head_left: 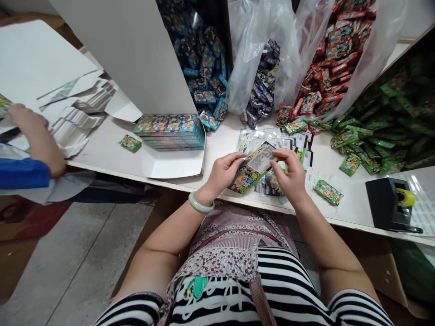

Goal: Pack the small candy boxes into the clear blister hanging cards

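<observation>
A flat printed pouch (253, 167), dark with a bright logo and a grey panel, is held tilted above the table's front edge. My left hand (224, 176), with a pale green bangle at its wrist, pinches its left side. At its upper right edge, the thumb and fingers of my right hand (290, 174) close on it. Beneath and behind lies a loose pile of similar pouches (288, 140), some in clear plastic. To the right of my right hand rests a small green packet (328, 192).
An open white carton (176, 165) holds stacked colourful packets (170, 131) at left. Behind are heaps of blue (207, 68), purple (263, 86), red (340, 59) and green packets (384, 127). A black tape dispenser (389, 203) stands right. Another person's arm (37, 136) reaches in from the left.
</observation>
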The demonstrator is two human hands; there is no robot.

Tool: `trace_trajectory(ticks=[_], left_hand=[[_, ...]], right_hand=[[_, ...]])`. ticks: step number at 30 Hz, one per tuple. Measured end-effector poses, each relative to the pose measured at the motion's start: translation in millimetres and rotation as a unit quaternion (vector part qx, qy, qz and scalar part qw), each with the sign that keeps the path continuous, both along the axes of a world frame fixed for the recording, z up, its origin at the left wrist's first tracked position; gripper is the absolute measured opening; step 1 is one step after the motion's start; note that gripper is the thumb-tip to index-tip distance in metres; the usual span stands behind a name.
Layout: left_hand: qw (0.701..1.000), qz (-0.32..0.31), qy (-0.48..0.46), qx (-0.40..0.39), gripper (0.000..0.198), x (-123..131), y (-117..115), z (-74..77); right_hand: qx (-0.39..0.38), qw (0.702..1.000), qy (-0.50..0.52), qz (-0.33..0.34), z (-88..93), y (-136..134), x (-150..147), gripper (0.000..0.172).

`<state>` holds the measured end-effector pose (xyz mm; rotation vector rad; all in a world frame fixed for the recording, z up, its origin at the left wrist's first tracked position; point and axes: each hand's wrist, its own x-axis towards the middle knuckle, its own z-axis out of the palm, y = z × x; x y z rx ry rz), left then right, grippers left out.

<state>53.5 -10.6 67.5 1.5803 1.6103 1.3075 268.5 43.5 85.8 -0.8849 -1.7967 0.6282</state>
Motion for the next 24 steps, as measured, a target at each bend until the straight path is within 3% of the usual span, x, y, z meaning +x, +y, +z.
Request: trace_trajectory(ticks=[3,6,10,14,17,21,22,24], left_hand=[[0.999,-0.032,0.024,0.004,0.021,1,-2,1.1],[0.994,-0.046,0.086,0.045,0.023,2,-4,4.3],[0.963,-0.111,0.232,0.085,0.035,6,-6,9.2],[0.940,-0.127,0.313,0.046,0.045,11,-4,9.2],[0.960,-0.113,0.255,0.032,0.039,9,0,3.9],[0.998,-0.018,0.049,0.024,0.033,-2,2,-2.6],[1.000,0.008,-0.002,0.020,0.033,-4,2,-2.9],[0.996,0.031,-0.083,0.013,0.033,-5,1,-2.2]], right_hand=[[0.010,0.998,-0.054,-0.013,1.0,5,0,0.023],[-0.138,0.983,-0.088,0.080,7.4,18,0,0.022],[-0.293,0.931,-0.076,0.205,9.9,28,-1,0.027],[-0.294,0.934,-0.028,0.202,8.8,30,-8,0.032],[-0.223,0.961,-0.043,0.157,13.0,28,-15,0.030],[-0.039,0.999,-0.003,-0.008,14.9,17,-14,0.034],[-0.028,0.999,0.011,-0.022,12.1,13,-13,0.044],[-0.089,0.995,0.021,0.031,2.6,6,-12,0.059]])
